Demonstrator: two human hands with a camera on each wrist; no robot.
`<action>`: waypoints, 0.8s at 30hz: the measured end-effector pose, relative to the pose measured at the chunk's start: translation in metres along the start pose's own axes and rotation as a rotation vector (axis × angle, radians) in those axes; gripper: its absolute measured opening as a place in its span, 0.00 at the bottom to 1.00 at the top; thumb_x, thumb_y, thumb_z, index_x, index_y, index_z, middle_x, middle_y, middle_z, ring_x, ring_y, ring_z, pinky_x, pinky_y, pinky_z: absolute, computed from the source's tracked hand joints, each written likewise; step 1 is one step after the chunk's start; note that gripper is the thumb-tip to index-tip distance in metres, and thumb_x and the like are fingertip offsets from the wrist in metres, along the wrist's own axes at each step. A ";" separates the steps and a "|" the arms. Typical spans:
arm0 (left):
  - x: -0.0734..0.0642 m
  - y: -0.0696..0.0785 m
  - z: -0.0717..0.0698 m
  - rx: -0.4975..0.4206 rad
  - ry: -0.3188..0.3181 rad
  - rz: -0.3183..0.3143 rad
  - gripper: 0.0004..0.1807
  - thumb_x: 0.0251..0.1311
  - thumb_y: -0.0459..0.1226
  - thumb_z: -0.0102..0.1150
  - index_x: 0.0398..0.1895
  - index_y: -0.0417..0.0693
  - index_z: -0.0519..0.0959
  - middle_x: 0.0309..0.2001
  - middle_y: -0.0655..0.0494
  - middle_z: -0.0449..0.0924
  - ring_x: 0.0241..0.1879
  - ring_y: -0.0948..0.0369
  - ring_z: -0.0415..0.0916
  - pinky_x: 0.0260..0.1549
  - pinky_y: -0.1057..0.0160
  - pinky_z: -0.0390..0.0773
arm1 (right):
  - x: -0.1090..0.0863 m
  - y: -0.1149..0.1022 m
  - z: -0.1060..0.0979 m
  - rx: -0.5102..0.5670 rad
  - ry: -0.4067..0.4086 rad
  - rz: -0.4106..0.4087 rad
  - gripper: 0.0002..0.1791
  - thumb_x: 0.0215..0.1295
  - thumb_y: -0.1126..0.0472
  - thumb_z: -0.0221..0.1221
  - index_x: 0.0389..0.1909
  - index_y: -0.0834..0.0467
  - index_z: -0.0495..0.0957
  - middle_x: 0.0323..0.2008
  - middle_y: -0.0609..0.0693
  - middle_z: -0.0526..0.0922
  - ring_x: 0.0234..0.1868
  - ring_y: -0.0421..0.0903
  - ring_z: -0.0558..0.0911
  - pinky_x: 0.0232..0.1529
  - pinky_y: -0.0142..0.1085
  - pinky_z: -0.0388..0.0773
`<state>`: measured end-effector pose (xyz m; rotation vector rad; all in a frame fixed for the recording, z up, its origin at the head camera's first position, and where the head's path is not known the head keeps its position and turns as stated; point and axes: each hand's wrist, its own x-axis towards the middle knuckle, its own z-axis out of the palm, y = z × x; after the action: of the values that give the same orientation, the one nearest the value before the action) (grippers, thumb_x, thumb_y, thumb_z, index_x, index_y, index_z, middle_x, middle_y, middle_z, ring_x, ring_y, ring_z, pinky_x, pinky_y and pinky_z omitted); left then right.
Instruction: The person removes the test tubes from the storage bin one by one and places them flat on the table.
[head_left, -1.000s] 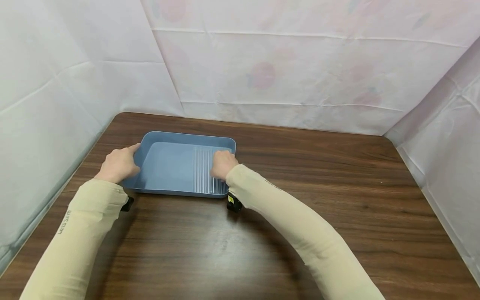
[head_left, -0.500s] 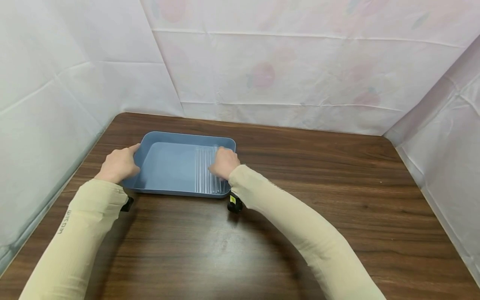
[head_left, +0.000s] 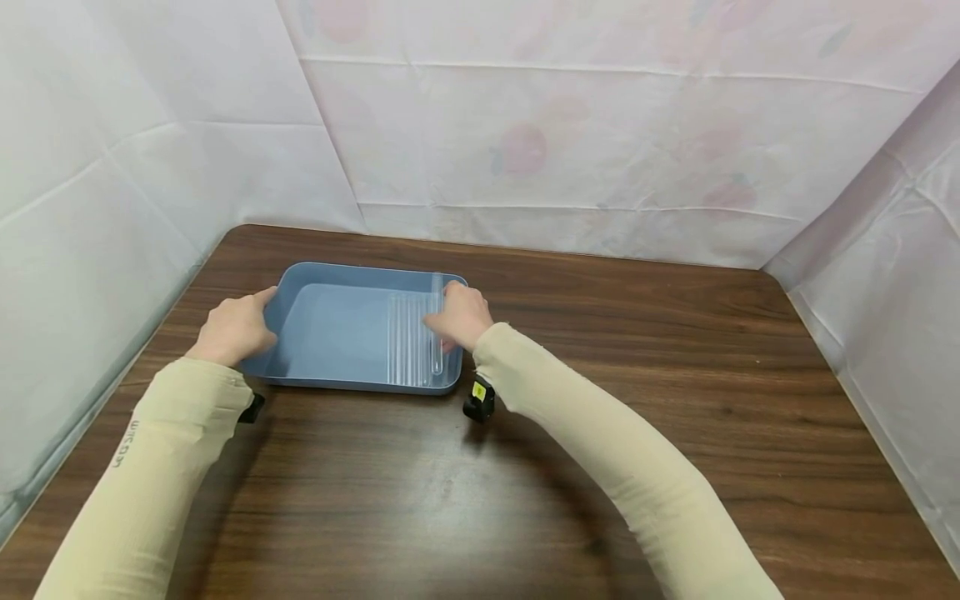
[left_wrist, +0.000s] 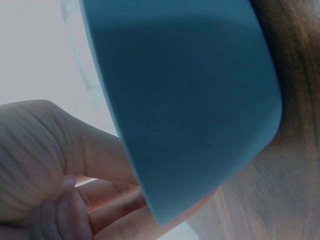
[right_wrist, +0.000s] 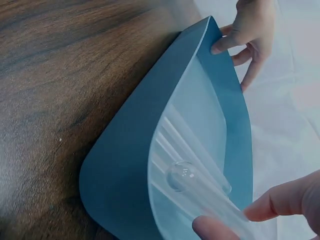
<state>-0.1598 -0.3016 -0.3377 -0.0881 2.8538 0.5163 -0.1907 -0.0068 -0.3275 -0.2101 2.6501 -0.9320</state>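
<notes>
Left hand [head_left: 232, 329] gripped the left wall of the blue tray [head_left: 337, 333], thumb inside and fingers outside, apparently to steady it. Toward the tray's right end, clear tubes [head_left: 403, 342] lay side by side on its floor, and above them the right hand [head_left: 463, 315] pinched a single tube [head_left: 437, 357] between thumb and finger. The step in hand appeared to be removal of that tube; the next move seemed to call for lifting it clear of the rim.

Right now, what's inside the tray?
Several clear tubes lie at the tray's right end; the right hand pinches another tube. From above, that hand covers part of that end.
</notes>
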 end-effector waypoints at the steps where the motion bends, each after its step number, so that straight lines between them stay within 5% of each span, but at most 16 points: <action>1: 0.000 0.000 0.000 0.001 0.000 0.000 0.43 0.45 0.27 0.46 0.72 0.30 0.51 0.46 0.18 0.69 0.15 0.58 0.56 0.14 0.63 0.61 | 0.000 0.000 -0.001 0.014 -0.003 0.005 0.31 0.64 0.57 0.57 0.67 0.63 0.64 0.32 0.58 0.86 0.22 0.46 0.85 0.57 0.36 0.73; 6: 0.001 -0.001 0.001 0.005 0.001 0.002 0.43 0.45 0.27 0.46 0.72 0.30 0.51 0.49 0.18 0.68 0.16 0.57 0.57 0.14 0.63 0.62 | -0.002 0.004 -0.006 0.050 -0.008 0.009 0.31 0.64 0.56 0.57 0.67 0.62 0.64 0.23 0.54 0.85 0.22 0.46 0.85 0.64 0.39 0.66; 14: 0.000 -0.001 0.001 0.008 0.004 0.003 0.43 0.45 0.27 0.46 0.72 0.30 0.51 0.49 0.18 0.68 0.15 0.58 0.56 0.14 0.63 0.61 | -0.002 0.016 -0.018 0.203 0.016 -0.001 0.29 0.64 0.59 0.57 0.65 0.62 0.64 0.33 0.58 0.85 0.23 0.49 0.86 0.37 0.38 0.82; 24: -0.001 0.000 0.001 0.012 0.008 -0.005 0.43 0.47 0.27 0.47 0.72 0.31 0.51 0.50 0.17 0.67 0.16 0.56 0.58 0.14 0.63 0.63 | -0.004 0.036 -0.028 0.321 0.025 -0.014 0.28 0.65 0.62 0.55 0.65 0.63 0.63 0.39 0.60 0.81 0.33 0.57 0.86 0.39 0.44 0.82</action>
<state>-0.1584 -0.3011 -0.3383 -0.0954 2.8635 0.4995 -0.1979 0.0386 -0.3286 -0.1412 2.4763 -1.3526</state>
